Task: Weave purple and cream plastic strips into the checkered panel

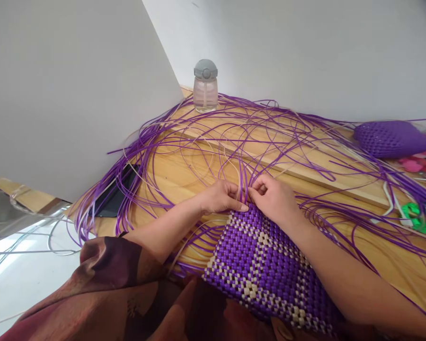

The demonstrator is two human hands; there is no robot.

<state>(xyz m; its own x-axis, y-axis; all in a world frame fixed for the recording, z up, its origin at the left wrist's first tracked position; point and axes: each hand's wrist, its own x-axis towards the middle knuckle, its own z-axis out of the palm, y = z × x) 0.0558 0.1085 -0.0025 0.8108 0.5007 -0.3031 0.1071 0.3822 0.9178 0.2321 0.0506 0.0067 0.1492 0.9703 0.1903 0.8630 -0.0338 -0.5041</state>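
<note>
A woven panel of purple and cream strands lies at the table's near edge, partly over my lap. Long loose purple strands rise from its far corner. My left hand pinches strands at that corner, its thumb resting on the weave. Just to the right, my right hand is closed at the same corner, thumb and index finger pressed together by the purple strands. The fingertips of both hands are close together. My right forearm hides part of the panel's right side.
Purple and cream strands spread over the wooden table. A clear bottle with a grey lid stands at the back. On the right are a purple mesh bundle and green items. A dark flat object lies left, under strands.
</note>
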